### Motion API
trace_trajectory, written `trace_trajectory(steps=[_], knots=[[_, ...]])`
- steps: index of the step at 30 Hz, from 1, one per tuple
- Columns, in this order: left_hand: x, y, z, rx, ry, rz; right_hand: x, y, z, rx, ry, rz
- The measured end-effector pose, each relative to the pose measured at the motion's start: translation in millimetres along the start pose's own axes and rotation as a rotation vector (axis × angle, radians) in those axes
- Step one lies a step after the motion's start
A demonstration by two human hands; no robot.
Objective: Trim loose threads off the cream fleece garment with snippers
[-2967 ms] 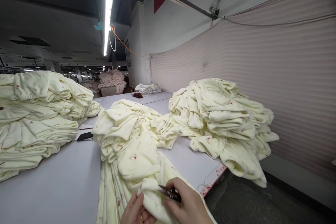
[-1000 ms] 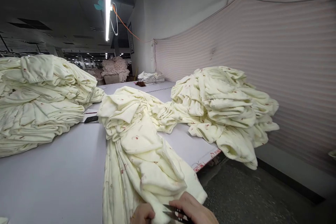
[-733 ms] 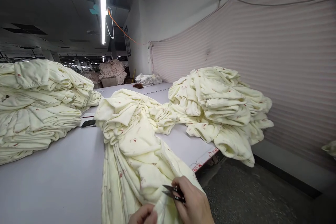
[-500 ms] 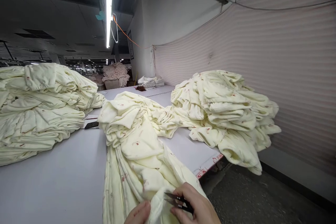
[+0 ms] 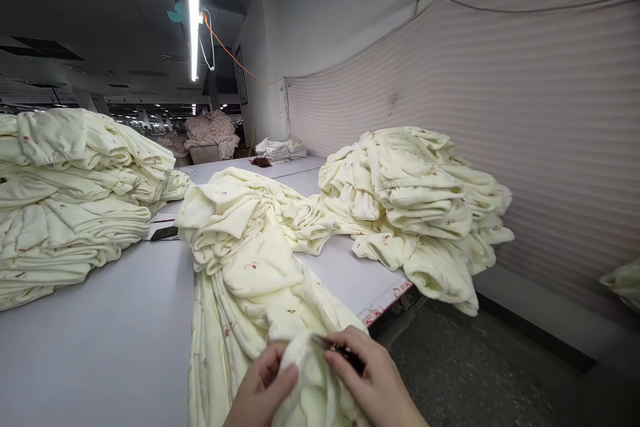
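Cloth bunched between both hands at the bottom centre of the frame

A fold of the cream cloth (image 5: 305, 373) is pinched by the left hand (image 5: 260, 390), while small black snips (image 5: 343, 351) are gripped in the right hand (image 5: 373, 383), blades laid against the fold from the right. From there the cloth's length runs up the frame across the grey tabletop (image 5: 100, 333).

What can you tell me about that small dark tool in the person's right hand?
The snips look like small dark metal thread clippers with thin pointed blades aimed left. Only part shows: the right hand wraps the rear, thumb and fingers pinching it. The tips rest against a bunched fold of cream fleece garment, which the left hand grips from the other side. Whether the blades are open or closed is unclear.
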State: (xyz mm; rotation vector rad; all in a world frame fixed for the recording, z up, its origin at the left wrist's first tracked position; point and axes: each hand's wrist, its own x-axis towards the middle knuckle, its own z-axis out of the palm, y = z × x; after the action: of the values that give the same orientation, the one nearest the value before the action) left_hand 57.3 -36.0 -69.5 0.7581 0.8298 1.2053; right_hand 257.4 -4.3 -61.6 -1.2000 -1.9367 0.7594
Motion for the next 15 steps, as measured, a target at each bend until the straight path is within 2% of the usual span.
trace_trajectory(steps=[3,7,12,15], knots=[[16.3,19.3,1.9,0.031,0.133,0.111,-1.0,26.2,-6.0,0.228,0.120,0.151],[47.1,32.9,1.8,0.215,0.150,0.276,-6.7,49.9,-6.6,0.374,0.148,0.213],[100.3,14.5,-17.8,0.396,0.177,0.370,-12.1,46.3,0.0,0.304,0.200,0.209],[132.0,3.6,-29.5,0.433,0.176,0.366,-24.4,34.2,18.0,0.166,0.022,0.135]])
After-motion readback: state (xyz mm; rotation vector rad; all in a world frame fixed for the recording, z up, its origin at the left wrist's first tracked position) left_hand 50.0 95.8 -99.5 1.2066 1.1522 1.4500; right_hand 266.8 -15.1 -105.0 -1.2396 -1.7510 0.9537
